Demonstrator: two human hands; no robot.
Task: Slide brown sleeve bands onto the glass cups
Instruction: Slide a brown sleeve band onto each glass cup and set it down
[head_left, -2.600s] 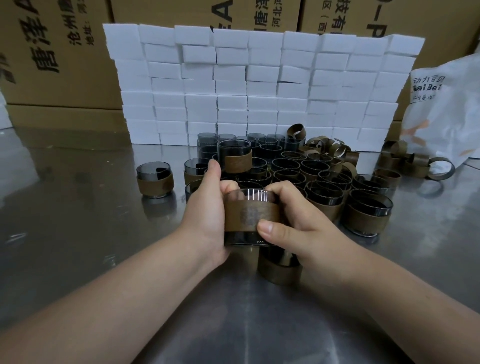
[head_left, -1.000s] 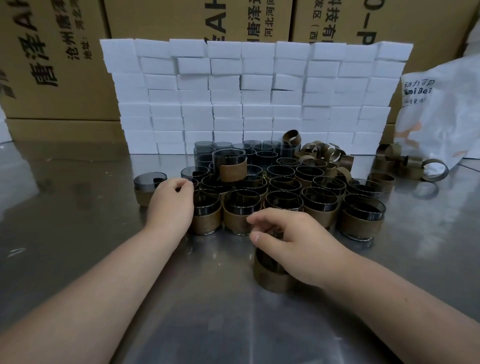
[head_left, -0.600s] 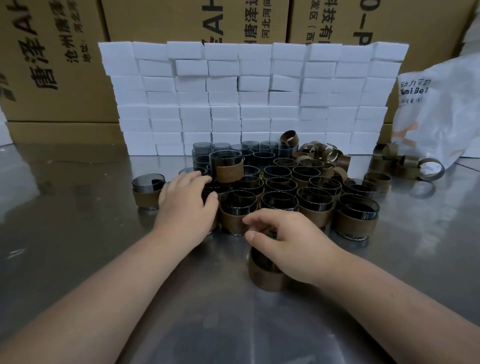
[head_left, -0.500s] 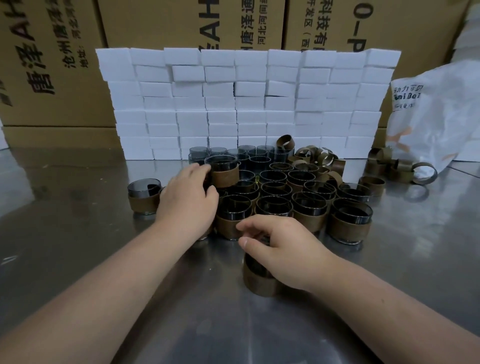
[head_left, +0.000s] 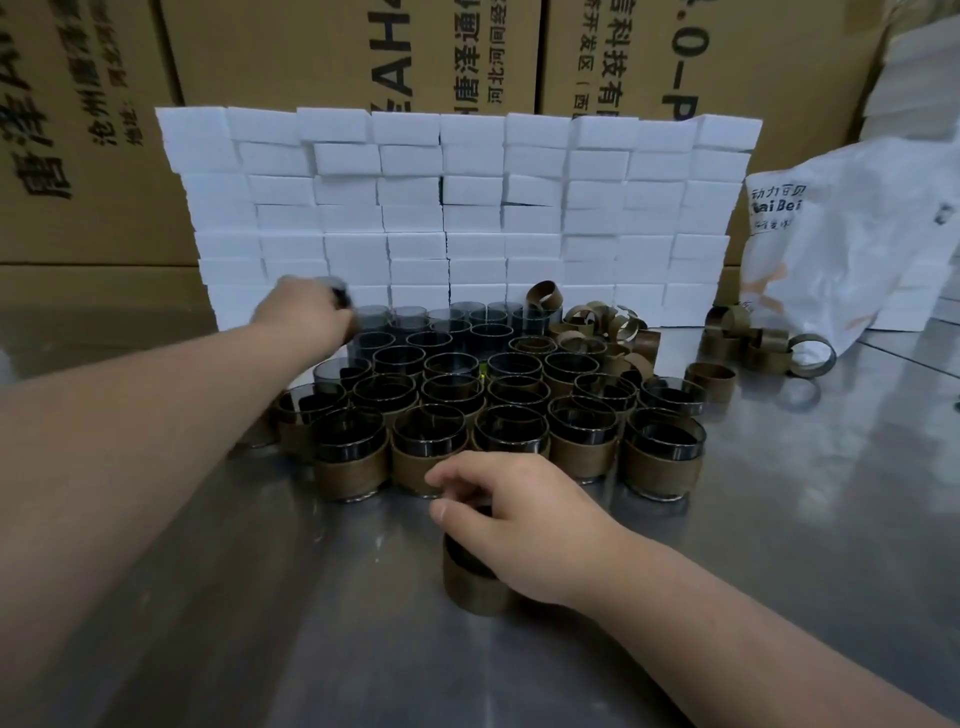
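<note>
Several dark glass cups wearing brown sleeve bands stand packed together mid-table. Behind them stand bare glass cups. Loose brown bands lie heaped at the back right. My left hand reaches to the cluster's back left corner and grips a dark cup, blurred and mostly hidden by the fingers. My right hand curls over the top of a single banded cup standing apart in front of the cluster.
A wall of white foam blocks stands right behind the cups, with cardboard boxes behind it. A white plastic bag and more loose bands sit at the right. The steel table reflects light.
My left hand set its banded cup into the front row, then reached back and left and took the cup that stood on top of the cluster. My right hand stays on the front cup.
</note>
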